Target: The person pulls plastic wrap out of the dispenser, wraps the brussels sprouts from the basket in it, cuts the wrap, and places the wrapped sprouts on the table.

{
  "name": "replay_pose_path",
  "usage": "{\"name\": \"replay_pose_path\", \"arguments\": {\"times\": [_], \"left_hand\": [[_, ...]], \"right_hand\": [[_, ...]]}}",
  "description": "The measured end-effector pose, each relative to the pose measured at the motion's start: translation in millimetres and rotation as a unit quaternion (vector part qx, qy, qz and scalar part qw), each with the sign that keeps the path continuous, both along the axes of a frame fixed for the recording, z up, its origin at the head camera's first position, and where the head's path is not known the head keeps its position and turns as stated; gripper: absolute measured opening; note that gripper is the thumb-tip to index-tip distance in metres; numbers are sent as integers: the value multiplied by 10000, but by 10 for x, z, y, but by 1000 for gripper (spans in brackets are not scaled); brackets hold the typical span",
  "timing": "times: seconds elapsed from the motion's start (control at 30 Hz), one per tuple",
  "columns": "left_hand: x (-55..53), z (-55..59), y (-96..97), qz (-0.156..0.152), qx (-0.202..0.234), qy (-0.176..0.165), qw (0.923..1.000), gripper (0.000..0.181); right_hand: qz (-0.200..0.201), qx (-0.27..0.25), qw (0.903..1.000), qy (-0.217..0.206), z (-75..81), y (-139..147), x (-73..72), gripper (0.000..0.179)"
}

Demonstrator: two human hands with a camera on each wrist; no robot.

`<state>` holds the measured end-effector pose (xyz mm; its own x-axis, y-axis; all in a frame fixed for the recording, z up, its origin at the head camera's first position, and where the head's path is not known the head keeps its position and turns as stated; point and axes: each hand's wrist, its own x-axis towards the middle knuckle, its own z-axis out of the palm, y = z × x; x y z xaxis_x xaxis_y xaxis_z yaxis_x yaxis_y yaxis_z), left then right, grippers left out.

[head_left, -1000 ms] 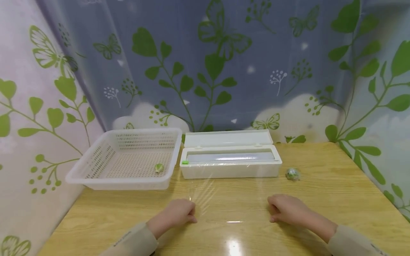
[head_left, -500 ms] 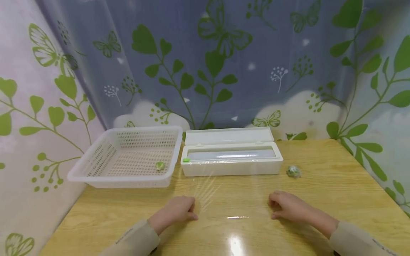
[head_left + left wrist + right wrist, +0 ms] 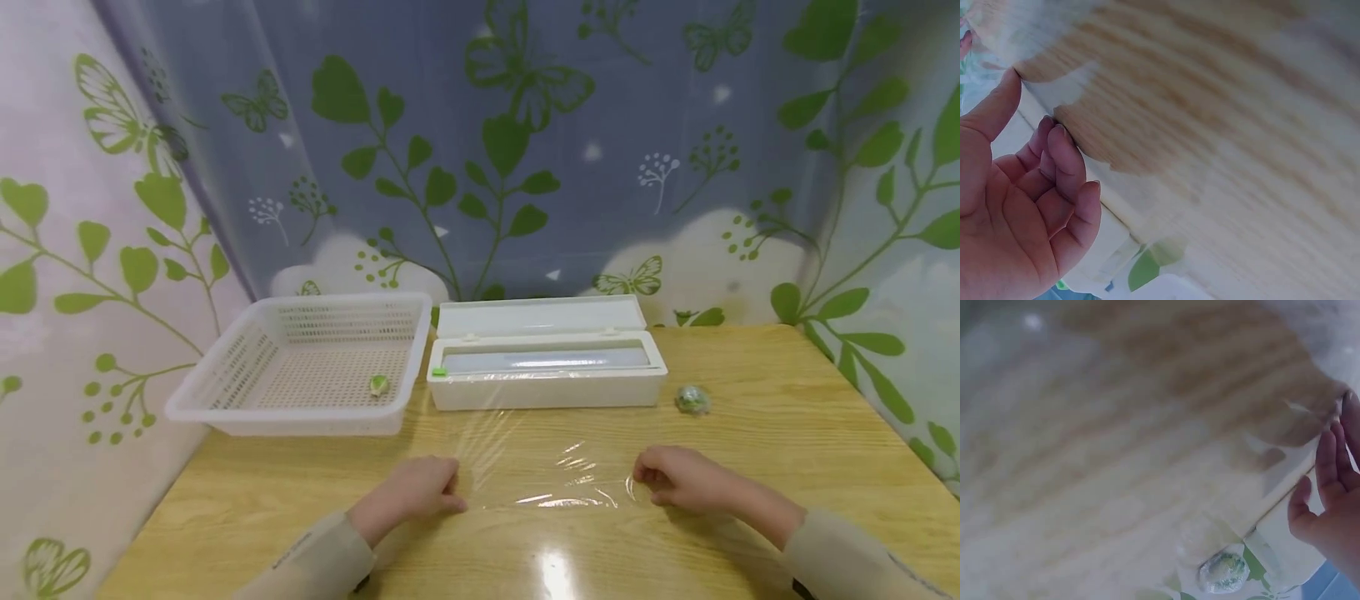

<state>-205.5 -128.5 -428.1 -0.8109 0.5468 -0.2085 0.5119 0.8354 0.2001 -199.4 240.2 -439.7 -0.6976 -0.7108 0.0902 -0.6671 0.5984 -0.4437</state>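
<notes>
Clear plastic wrap [image 3: 540, 467] lies stretched over the wooden table from the front of a white dispenser box [image 3: 547, 392]. By its left edge is my left hand [image 3: 416, 489], thumb apart from the bent fingers. The left wrist view shows the thumb and fingertips of this hand [image 3: 1035, 200] touching the surface. My right hand [image 3: 686, 479] is at the right edge of the wrap, with a gap between thumb and fingers. Small wrinkles rise beside its fingertips. In the right wrist view, the wrap lifts slightly near this hand [image 3: 1335, 475].
Left of the box stands a white perforated basket [image 3: 285, 415], with a small green-and-white vegetable [image 3: 379, 385] inside. A small film-wrapped green bundle [image 3: 692, 400] sits right of the box. The box's lid [image 3: 540, 317] is raised, and a green slider [image 3: 439, 372] marks its left end.
The wrap, smooth near the right hand before, now shows wrinkles there and along its front edge. The right fingers have loosened from a fist-like grip. Both hands stay nearly in place.
</notes>
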Motion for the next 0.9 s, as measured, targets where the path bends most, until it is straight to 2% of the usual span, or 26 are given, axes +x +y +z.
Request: {"name": "replay_pose_path", "arguments": {"times": [0.2, 0.3, 0.57, 0.67, 0.73, 0.9], "left_hand": [[39, -1, -28, 28, -25, -66, 10000, 29], [57, 13, -52, 17, 50, -149, 9999, 28], [13, 117, -192, -128, 671, -517, 9963, 21], [-23, 180, -221, -240, 787, -439, 9956, 21], [-47, 230, -221, -345, 899, -253, 9950, 24], [-102, 441, -182, -538, 1446, 143, 9879, 27]], "right_hand": [[-216, 296, 9961, 809, -75, -47, 41, 24], [-263, 286, 9952, 897, -85, -67, 47, 27], [-256, -9, 9996, -85, -33, -59, 4, 22], [-218, -95, 9993, -285, -34, -23, 1, 21], [-172, -176, 9991, -337, -43, 5, 2, 21], [-150, -314, 9988, -352, -56, 43, 2, 21]]}}
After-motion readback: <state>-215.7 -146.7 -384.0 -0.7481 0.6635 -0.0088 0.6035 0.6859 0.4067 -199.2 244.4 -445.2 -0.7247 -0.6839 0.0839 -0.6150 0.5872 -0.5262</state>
